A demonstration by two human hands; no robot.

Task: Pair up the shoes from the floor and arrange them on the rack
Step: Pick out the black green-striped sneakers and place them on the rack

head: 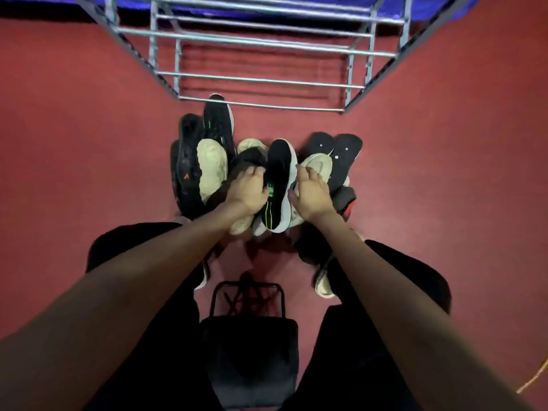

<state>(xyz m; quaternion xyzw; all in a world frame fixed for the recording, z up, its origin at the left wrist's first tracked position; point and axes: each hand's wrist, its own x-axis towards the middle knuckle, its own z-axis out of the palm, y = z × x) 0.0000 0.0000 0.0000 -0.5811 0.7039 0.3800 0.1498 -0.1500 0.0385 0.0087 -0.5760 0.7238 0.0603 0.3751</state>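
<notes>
A heap of several shoes lies on the red floor in front of a grey metal rack [261,80] whose bars hold nothing. A black sneaker with green trim and a white sole [278,173] lies in the middle of the heap. My left hand [247,189] grips a dark shoe [246,161] just left of it. My right hand [311,191] rests with relaxed fingers on the sneaker's white side, next to a pale upturned sole [318,167]. A matching black and green sneaker [218,120] lies at the far side by the rack.
Black flip-flops [335,152] lie at the heap's right. A black shoe with an orange mark [186,170] and a pale sole [212,167] lie at the left. A black stool or basket [249,295] stands between my knees. Blue fabric [430,4] lies behind the rack.
</notes>
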